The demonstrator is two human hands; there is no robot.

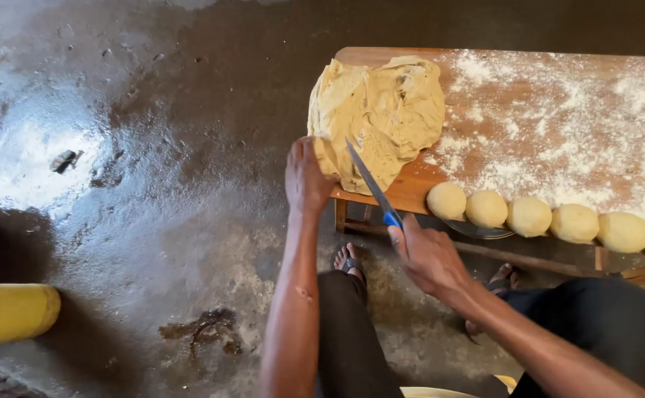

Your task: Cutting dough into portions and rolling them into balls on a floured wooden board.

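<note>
Right hand (427,254) gripping knife (372,186) | left hand (306,177) pinching dough mass (378,118) edge

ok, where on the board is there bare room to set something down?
Free: the floured stretch of the wooden table, right of the dough mass and behind the dough balls. Crowded: the left end, where the left hand grips dough and the right hand works the knife; the near edge is lined with balls.

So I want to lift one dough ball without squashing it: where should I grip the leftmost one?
Take the leftmost dough ball by its rounded sides, coming from the left and the near table edge. Its left flank is free; its right side sits close against the next ball.
</note>
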